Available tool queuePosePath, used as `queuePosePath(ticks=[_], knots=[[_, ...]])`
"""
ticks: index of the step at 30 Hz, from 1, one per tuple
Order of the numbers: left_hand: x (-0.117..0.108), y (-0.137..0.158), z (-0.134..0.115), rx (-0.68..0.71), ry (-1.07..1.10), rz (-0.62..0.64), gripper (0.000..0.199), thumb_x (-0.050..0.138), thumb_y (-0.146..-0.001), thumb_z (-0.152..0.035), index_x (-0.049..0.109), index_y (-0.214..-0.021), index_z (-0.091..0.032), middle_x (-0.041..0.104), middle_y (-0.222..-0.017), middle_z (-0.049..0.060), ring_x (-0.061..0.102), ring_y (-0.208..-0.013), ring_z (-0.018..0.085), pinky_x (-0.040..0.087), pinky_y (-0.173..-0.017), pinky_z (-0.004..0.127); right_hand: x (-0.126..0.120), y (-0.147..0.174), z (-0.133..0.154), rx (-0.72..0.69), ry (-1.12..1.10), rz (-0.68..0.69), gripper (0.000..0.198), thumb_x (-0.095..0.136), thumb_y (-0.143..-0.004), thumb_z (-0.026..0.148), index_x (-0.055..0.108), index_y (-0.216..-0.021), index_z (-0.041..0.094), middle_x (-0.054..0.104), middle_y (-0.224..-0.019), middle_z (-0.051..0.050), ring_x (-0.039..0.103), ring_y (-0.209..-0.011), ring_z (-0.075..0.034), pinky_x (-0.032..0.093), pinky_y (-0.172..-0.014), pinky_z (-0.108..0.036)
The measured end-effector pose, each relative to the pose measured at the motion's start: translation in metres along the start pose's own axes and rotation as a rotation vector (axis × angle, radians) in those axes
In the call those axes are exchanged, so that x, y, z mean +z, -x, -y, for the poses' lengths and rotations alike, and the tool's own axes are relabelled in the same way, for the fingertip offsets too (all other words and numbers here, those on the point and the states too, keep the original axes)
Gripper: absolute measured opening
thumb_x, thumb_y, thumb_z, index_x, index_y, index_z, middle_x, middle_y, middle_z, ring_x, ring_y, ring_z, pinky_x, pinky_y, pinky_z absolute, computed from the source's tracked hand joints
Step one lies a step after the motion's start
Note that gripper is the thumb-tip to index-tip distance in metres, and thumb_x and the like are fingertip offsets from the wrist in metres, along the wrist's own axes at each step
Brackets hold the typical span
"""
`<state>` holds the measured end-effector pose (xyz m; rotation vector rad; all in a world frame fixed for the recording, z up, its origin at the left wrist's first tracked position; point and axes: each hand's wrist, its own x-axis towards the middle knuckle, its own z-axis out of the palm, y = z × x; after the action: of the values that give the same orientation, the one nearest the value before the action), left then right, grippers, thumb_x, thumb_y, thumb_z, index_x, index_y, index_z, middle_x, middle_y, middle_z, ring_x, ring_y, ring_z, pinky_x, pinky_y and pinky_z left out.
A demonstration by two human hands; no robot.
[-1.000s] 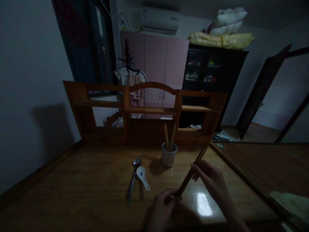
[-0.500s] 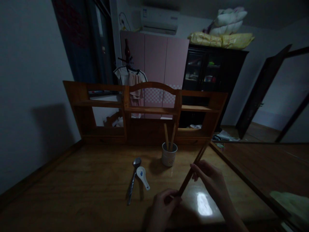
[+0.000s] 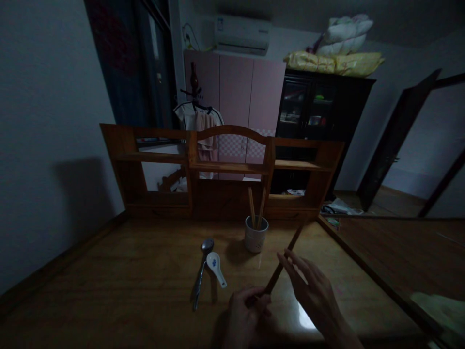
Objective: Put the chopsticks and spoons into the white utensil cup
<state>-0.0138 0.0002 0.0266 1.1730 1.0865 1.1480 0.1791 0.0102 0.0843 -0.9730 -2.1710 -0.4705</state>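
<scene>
While the left hand [image 3: 248, 310] keeps a curled grip on the near end of the dark chopsticks [image 3: 275, 278], the right hand [image 3: 313, 291] has its fingers nearly straight, tips at approx. mid-length; can't tell if it's pinching or only touching. Chopsticks sit above the near R part of the table [image 3: 145, 276], slanting away to the R; far end blurs, so no. of sticks unclear. Step in hand, I'd judge: two-handed handling, L as anchor, R working along the length. Next move prob. calls for a firm L hold and light R fingertips, so nothing slips or rolls.

L of the hands, a metal spoon [image 3: 200, 277] lies w/ its handle toward the viewer, bowl away; white ceramic spoon [image 3: 214, 263] just beside it on the R, contact unclear. A bit farther: white cup [image 3: 255, 239], upright, w/ lighter chopsticks [image 3: 252, 206] standing in it. Behind: wooden shelf unit [image 3: 228, 167] along the back edge, then pink wardrobe [image 3: 234, 92], dark cabinet [image 3: 337, 106] to its R, AC unit [image 3: 242, 35] up top. Room's v. dim.
</scene>
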Motion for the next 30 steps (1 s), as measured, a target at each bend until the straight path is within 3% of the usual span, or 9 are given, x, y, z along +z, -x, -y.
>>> queuePosePath(ticks=[3,6,11,15,20,22,25,27,30], knots=[[0.001,0.003,-0.002,0.097,-0.13,-0.007,0.022,0.063,-0.078,-0.03,0.075,-0.09,-0.015,0.073,-0.085,0.008,0.067,-0.077,0.022,0.051,-0.07,0.028,0.002,-0.002,-0.001,-0.151,0.058,0.204,0.047,0.04,-0.089,-0.007,0.056,-0.13,0.011,0.054,-0.131,-0.014,0.054,-0.108,-0.03,0.05,-0.089,-0.046],[0.002,0.005,-0.005,0.167,-0.28,-0.021,0.022,0.057,-0.081,-0.024,0.077,-0.089,-0.019,0.073,-0.094,0.008,0.066,-0.089,0.023,0.049,-0.08,0.029,-0.001,-0.009,0.002,-0.09,0.084,0.299,0.042,0.05,-0.077,-0.012,0.066,-0.109,0.01,0.062,-0.115,-0.012,0.057,-0.098,-0.029,0.051,-0.085,-0.042],[0.004,0.007,-0.003,0.179,-0.355,0.011,0.022,0.057,-0.081,-0.024,0.078,-0.086,-0.023,0.072,-0.086,0.007,0.065,-0.082,0.023,0.05,-0.073,0.03,-0.015,-0.016,0.01,0.011,0.101,0.478,0.033,0.055,-0.071,-0.014,0.067,-0.079,0.015,0.064,-0.086,-0.006,0.06,-0.084,-0.023,0.048,-0.072,-0.028],[0.004,0.012,-0.004,0.129,-0.39,0.008,0.02,0.062,-0.077,-0.028,0.079,-0.086,-0.023,0.072,-0.09,0.008,0.065,-0.09,0.027,0.05,-0.082,0.033,-0.023,-0.02,0.015,0.096,0.117,0.65,0.031,0.06,-0.073,-0.014,0.069,-0.073,0.016,0.065,-0.079,-0.005,0.062,-0.078,-0.02,0.042,-0.063,-0.025],[0.002,0.014,-0.004,0.113,-0.341,-0.021,0.016,0.067,-0.073,-0.03,0.079,-0.081,-0.024,0.073,-0.095,0.008,0.063,-0.097,0.028,0.05,-0.089,0.033,-0.024,-0.028,0.017,0.171,0.09,0.894,0.028,0.069,-0.071,-0.01,0.073,-0.079,0.016,0.069,-0.083,-0.007,0.066,-0.08,-0.023,0.042,-0.062,-0.025],[0.002,0.01,-0.002,0.124,-0.298,0.007,0.016,0.067,-0.072,-0.026,0.079,-0.083,-0.024,0.073,-0.097,0.007,0.064,-0.097,0.026,0.049,-0.091,0.033,-0.027,-0.033,0.014,0.191,0.095,0.888,0.028,0.069,-0.069,-0.011,0.073,-0.078,0.015,0.069,-0.082,-0.007,0.066,-0.08,-0.024,0.043,-0.063,-0.026],[0.002,0.003,0.007,0.089,-0.172,0.049,0.037,0.07,-0.07,-0.024,0.072,-0.107,-0.022,0.072,-0.105,0.007,0.066,-0.088,0.022,0.052,-0.081,0.029,-0.042,-0.045,0.005,0.243,0.034,0.767,0.029,0.065,-0.07,-0.012,0.072,-0.075,0.016,0.067,-0.079,-0.005,0.066,-0.074,-0.023,0.044,-0.062,-0.026],[0.002,-0.001,0.013,0.079,-0.122,0.081,0.044,0.07,-0.074,-0.032,0.067,-0.116,-0.021,0.07,-0.107,0.008,0.065,-0.084,0.02,0.053,-0.073,0.027,-0.058,-0.056,-0.002,0.278,-0.146,0.602,0.024,0.065,-0.079,-0.004,0.071,-0.078,0.019,0.067,-0.08,-0.003,0.065,-0.071,-0.02,0.046,-0.062,-0.026],[0.004,-0.003,0.02,0.091,-0.14,0.113,0.041,0.06,-0.083,-0.052,0.071,-0.102,-0.018,0.071,-0.092,0.008,0.064,-0.077,0.019,0.051,-0.068,0.026,-0.086,-0.069,-0.009,0.323,-0.479,0.309,0.005,0.066,-0.091,0.023,0.071,-0.088,0.022,0.067,-0.083,-0.003,0.065,-0.073,-0.021,0.051,-0.064,-0.027]])
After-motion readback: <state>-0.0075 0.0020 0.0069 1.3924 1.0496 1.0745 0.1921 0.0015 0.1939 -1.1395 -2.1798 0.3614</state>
